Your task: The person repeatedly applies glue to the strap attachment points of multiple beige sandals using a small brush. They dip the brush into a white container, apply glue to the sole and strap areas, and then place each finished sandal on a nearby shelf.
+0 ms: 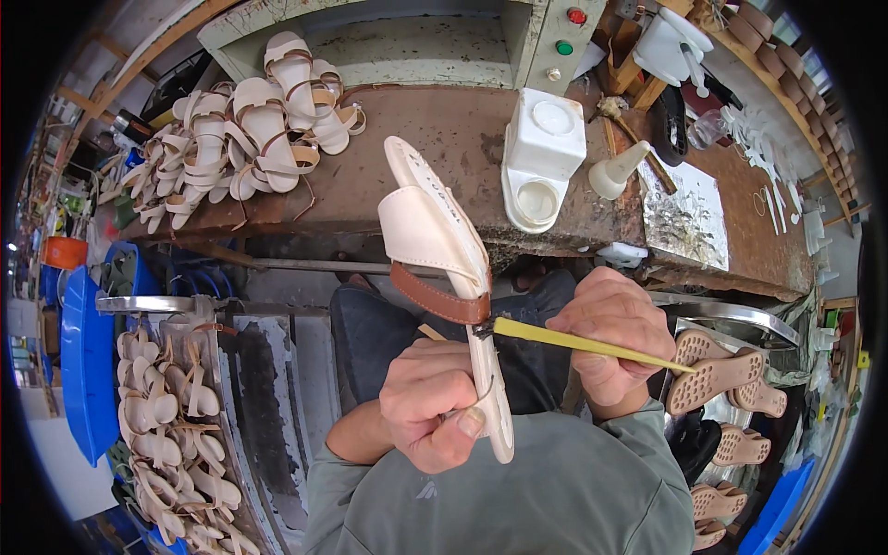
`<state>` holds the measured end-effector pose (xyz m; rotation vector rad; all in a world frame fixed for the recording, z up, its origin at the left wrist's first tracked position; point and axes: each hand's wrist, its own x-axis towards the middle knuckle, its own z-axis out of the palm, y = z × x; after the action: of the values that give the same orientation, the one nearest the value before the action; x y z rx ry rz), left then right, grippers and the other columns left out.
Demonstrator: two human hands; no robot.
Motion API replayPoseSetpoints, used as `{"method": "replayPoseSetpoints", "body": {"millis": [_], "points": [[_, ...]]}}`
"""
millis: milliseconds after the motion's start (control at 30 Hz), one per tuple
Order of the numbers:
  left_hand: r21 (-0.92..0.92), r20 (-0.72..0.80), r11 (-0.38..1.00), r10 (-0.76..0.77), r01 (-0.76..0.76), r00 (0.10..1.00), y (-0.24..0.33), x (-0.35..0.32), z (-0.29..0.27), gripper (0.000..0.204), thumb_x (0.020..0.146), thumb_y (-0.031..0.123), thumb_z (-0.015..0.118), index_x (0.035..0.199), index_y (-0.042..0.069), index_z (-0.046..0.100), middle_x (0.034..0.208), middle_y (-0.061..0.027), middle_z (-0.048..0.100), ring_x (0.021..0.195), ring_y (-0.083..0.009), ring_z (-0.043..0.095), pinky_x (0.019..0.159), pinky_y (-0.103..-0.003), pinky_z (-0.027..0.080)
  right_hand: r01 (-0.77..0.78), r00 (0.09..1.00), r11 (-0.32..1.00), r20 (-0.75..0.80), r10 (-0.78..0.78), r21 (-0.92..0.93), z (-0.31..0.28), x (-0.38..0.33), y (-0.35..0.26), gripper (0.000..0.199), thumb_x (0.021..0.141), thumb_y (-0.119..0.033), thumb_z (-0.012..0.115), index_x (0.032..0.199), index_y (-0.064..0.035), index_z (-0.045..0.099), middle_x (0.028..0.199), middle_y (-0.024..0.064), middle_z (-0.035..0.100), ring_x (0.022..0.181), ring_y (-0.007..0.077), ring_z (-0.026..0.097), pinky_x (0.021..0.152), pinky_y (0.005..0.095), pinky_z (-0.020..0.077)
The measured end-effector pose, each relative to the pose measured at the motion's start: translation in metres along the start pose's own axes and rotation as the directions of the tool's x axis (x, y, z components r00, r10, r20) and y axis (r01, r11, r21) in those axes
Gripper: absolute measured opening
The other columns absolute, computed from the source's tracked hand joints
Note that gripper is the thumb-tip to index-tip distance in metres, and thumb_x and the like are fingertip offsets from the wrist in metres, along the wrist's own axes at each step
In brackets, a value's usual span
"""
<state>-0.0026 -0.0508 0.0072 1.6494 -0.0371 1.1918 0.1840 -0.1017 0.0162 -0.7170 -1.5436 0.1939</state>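
My left hand (433, 403) is closed around the heel end of a cream sandal (422, 222), which is held up nearly upright over my lap. A wide cream band and a brown strap (437, 296) cross it on its left side. In my right hand (615, 338) is a slim yellow-handled brush (583, 343), gripped near the middle of the handle. Its dark bristles (485, 327) touch the sandal's edge just below the brown strap. The sole's underside is mostly turned away.
Piled cream sandals (250, 129) lie on the bench's left; more fill a rack (171, 416) at my left. A white pot (541, 157) and a squeeze bottle (619, 171) stand on the bench (407, 120). Tan soles (717, 379) lie at my right, and blue bins (88, 370) stand far left.
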Motion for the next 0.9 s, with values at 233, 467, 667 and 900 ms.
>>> {"method": "replayPoseSetpoints", "body": {"millis": [233,467,667,900], "points": [[0.026,-0.034,1.0,-0.003,0.004,0.999,0.0,-0.001,-0.004,0.018,0.073,0.003,0.049,0.057,0.002,0.039,0.053,-0.008,0.046,0.04,-0.0171,0.039,0.037,-0.029,0.028,-0.032,0.996,0.987,0.08,0.045,-0.159,-0.006,-0.003,-0.003,0.019,0.069,-0.006,0.072,0.085,0.0011,0.065,0.078,0.0121,0.067,0.062,0.0229,0.064,0.054,0.0299,0.0461],[-0.072,-0.043,0.997,-0.032,0.029,0.999,-0.001,-0.005,-0.002,0.022,0.076,0.008,0.05,0.058,0.002,0.039,0.054,-0.0082,0.048,0.042,-0.0182,0.043,0.039,-0.029,0.031,0.011,0.999,0.999,0.029,-0.012,0.048,0.001,0.006,0.005,0.024,0.068,-0.003,0.072,0.09,0.0046,0.063,0.078,0.0167,0.066,0.064,0.0253,0.065,0.05,0.0311,0.0468],[-0.267,-0.184,0.952,-0.205,0.152,0.961,-0.005,-0.021,-0.013,0.029,0.077,0.019,0.052,0.055,0.003,0.043,0.053,-0.0093,0.053,0.044,-0.0212,0.049,0.045,-0.032,0.038,-0.08,0.987,0.922,0.159,0.02,0.378,0.012,-0.02,-0.007,0.021,0.065,0.0,0.073,0.084,0.0058,0.065,0.076,0.017,0.066,0.06,0.0246,0.064,0.048,0.0303,0.0465],[-0.5,-0.138,0.861,-0.188,0.096,0.972,-0.002,-0.016,-0.003,0.031,0.07,0.022,0.054,0.049,0.001,0.046,0.056,-0.0149,0.059,0.047,-0.0257,0.055,0.056,-0.037,0.046,-0.588,0.716,0.615,-0.016,0.698,0.525,0.002,0.034,0.016,0.016,0.083,-0.011,0.064,0.087,0.0051,0.065,0.075,0.0079,0.066,0.054,0.0085,0.056,0.048,0.0213,0.0437]]}}
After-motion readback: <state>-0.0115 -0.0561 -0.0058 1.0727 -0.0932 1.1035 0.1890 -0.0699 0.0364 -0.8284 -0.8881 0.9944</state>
